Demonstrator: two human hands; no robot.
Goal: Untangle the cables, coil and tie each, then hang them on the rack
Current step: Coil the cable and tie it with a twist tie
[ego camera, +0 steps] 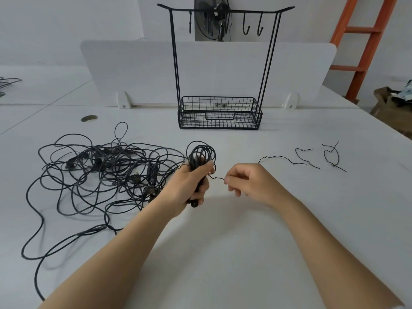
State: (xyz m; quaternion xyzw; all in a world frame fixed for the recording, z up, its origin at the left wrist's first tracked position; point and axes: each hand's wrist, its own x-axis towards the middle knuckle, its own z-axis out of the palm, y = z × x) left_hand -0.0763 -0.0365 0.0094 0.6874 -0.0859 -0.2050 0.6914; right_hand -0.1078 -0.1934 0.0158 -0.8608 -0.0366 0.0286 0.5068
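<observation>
My left hand (pixel 189 188) grips a coiled black cable (pixel 201 152), its loops sticking up above my fist. A thin wire tie (pixel 217 177) runs from the coil to my right hand (pixel 247 182), whose fingertips pinch its end. A big tangle of black cables (pixel 100 175) with several plugs lies on the white table to the left. The black wire rack (pixel 219 112) stands at the back, with hooks (pixel 246 27) on its top bar and nothing hanging from them.
Three more loose wire ties (pixel 287 159) (pixel 303 152) (pixel 332 156) lie on the table at the right. A white divider panel (pixel 133 70) stands behind the rack. An orange ladder (pixel 365 50) and a fan (pixel 211 16) are beyond it.
</observation>
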